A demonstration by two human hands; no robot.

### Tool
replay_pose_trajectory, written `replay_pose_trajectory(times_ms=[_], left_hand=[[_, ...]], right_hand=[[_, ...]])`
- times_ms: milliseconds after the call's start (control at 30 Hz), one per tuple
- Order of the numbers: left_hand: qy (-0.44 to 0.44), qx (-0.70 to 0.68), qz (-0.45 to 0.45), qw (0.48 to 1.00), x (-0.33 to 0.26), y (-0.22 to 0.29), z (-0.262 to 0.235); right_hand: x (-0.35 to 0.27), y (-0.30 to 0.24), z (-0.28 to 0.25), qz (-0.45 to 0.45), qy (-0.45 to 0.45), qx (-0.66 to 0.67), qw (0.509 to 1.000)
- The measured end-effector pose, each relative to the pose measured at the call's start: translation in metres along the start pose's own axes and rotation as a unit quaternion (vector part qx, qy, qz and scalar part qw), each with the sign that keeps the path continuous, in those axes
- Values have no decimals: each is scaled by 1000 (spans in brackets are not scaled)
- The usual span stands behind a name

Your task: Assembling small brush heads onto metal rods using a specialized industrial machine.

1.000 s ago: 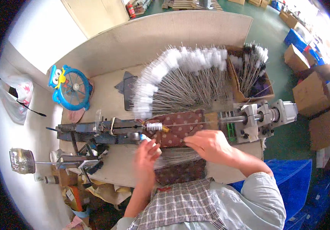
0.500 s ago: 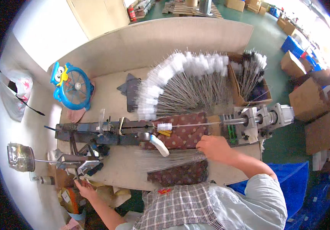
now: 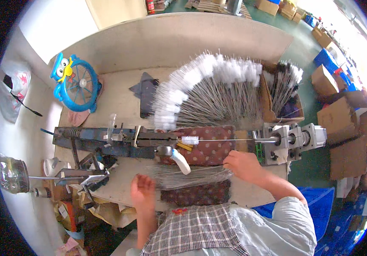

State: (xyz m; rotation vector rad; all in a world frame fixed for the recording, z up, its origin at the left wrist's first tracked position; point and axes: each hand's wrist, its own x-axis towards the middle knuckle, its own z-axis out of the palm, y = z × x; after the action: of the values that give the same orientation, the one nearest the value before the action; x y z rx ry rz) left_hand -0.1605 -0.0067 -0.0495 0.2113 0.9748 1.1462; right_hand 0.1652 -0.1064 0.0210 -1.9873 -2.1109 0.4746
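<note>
White-bristled wire brush (image 3: 190,140) stretches mid-frame toward a grey metal spindle unit (image 3: 280,141). At lower left of centre, the left hand (image 3: 143,190) hangs loosely open, apparently empty; the right hand (image 3: 241,163) curls by thin silvery wires (image 3: 187,178), grip unclear. A stray knock could bend the brush's stem.

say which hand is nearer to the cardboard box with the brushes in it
Right. The right hand is in front of the cardboard box and somewhat to its left; the left hand is much farther left, beyond the wires.
</note>
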Motion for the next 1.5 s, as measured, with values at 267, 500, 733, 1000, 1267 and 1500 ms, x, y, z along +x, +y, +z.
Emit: replay_pose_trajectory(times_ms=[267, 500, 733, 1000, 1267, 1500], left_hand=[[-70, 244, 38, 967, -21, -57, 115], [-233, -240, -251, 908, -72, 5, 171], [-240, 77, -121, 960, -61, 12, 111], [-430, 531, 491, 541, -26, -90, 220], [-368, 714, 519, 292, 11, -144, 222], [-357, 764, 506, 184, 20, -140, 251]], right_hand=[[-16, 14, 13, 18, 74, 71, 995], [-9, 17, 14, 34, 11, 36, 999], [-2, 14, 13, -48, 1, 7, 999], [4, -1, 13, 23, -78, 14, 997], [-14, 12, 13, -29, -72, -28, 997], [-23, 24, 16, -45, -14, 20, 999]])
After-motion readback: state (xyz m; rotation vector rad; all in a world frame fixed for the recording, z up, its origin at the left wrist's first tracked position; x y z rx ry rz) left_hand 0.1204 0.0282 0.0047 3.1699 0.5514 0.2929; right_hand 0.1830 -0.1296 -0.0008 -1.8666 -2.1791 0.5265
